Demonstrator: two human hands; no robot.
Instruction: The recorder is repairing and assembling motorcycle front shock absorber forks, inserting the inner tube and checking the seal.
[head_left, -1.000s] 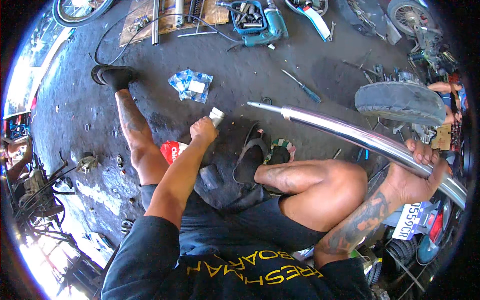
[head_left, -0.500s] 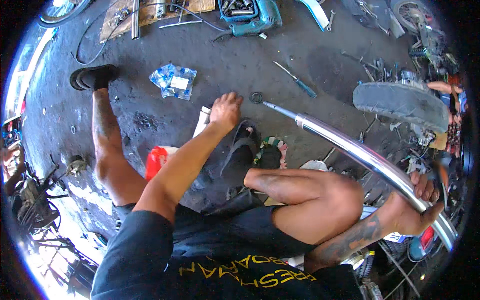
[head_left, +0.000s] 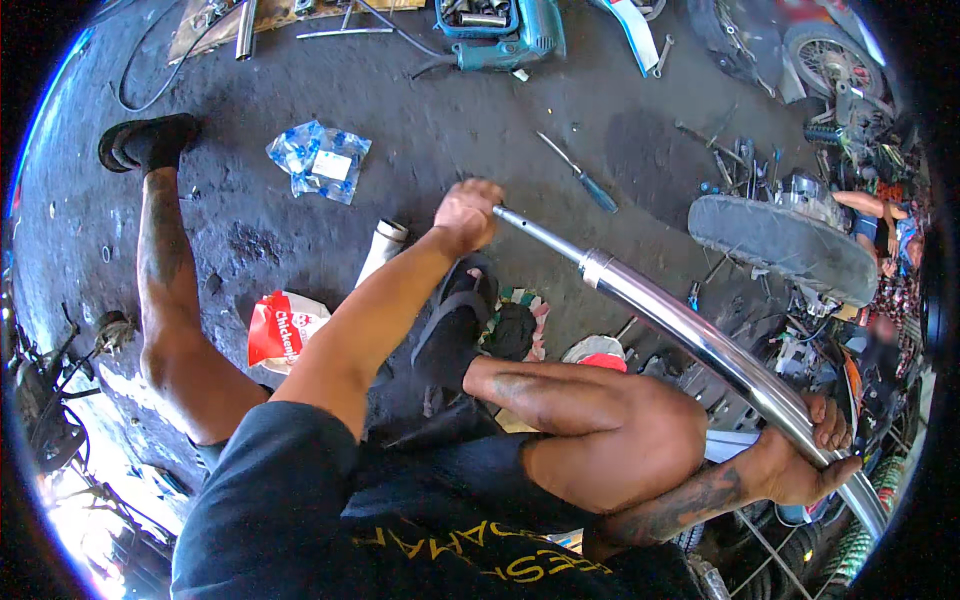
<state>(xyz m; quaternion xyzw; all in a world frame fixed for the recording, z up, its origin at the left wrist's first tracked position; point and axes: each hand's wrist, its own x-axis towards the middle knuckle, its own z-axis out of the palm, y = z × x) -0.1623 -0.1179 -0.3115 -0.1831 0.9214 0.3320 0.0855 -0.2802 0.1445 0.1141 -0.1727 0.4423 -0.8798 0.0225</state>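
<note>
A long chrome fork tube lies slantwise across the right half, with a thinner rod sticking out of its far end. Fingers wrapped round its near end, my right hand grips the tube. My left hand is at the rod's tip, its fingers curled and pressed together low over the floor. What they hold is hidden behind the hand, and the black ring seen earlier does not show. Close to my left forearm are a white pipe piece and a red and white paper bag.
A screwdriver and a blue-and-clear plastic packet lie on the dark floor. Farther off are a teal power tool and a wrench. A tyre stands at the right, with another person's arm beyond it.
My left hand has closed in on the rod's tip, over the spot where a black ring lay. My right hand still grips the tube. The whole view has shifted somewhat.
</note>
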